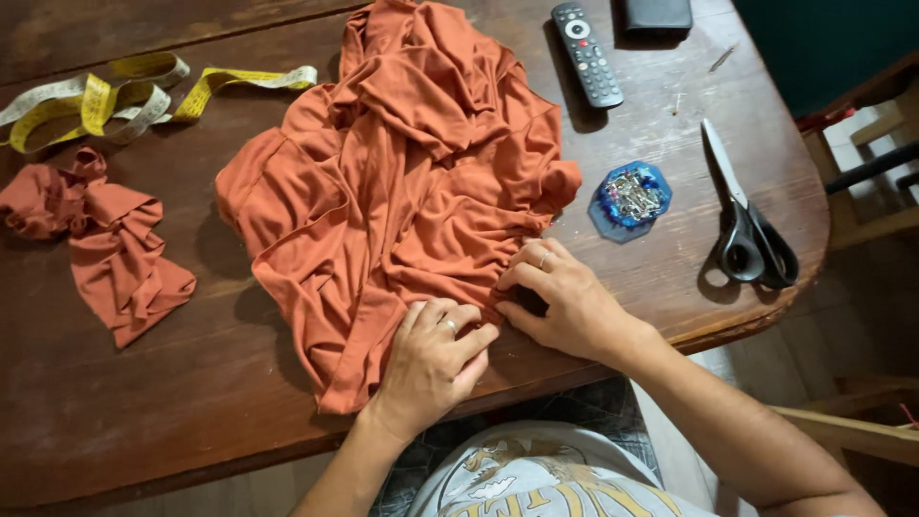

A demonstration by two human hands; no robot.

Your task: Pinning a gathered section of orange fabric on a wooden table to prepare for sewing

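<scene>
A large crumpled piece of rust-orange fabric (402,182) lies in the middle of the dark wooden table (124,383). My left hand (433,364) rests on its near edge with the fingers curled over the cloth, pinching a fold. Just to the right, my right hand (560,299) presses and pinches the same near edge, fingertips almost meeting those of the left hand. Each hand wears a ring.
A smaller bundle of the same orange cloth (105,239) lies at the left, a yellow measuring tape (115,101) behind it. Black-handled scissors (747,225) and a blue dish of pins (629,198) sit at the right. A remote control (586,53) and a dark box (656,14) lie at the far edge.
</scene>
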